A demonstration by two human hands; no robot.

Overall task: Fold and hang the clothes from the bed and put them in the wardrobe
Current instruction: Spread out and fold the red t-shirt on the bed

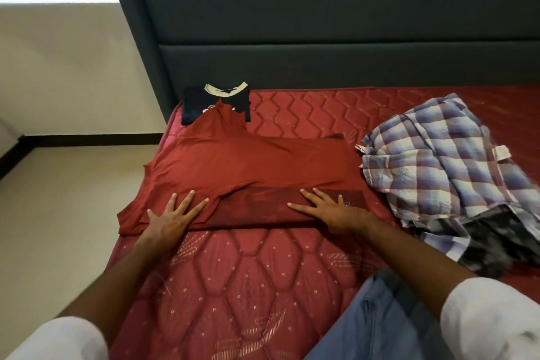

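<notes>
A dark red garment (pixel 251 164) lies spread across the red quilted mattress (pixel 239 286), its near edge folded over into a darker band. My left hand (pixel 175 216) presses flat on the garment's left part with fingers spread. On the folded band, my right hand (pixel 330 209) lies flat with straight fingers. A folded navy shirt with a cream collar (pixel 216 102) sits at the head of the bed, partly under the red garment's far tip. A crumpled blue and white checked shirt (pixel 444 164) lies to the right.
The dark teal padded headboard (pixel 321 38) stands behind the mattress. The bed's left edge drops to a pale floor (pixel 67 213). A grey patterned cloth (pixel 496 237) lies under the checked shirt. Blue denim (pixel 377 321) shows at the lower right.
</notes>
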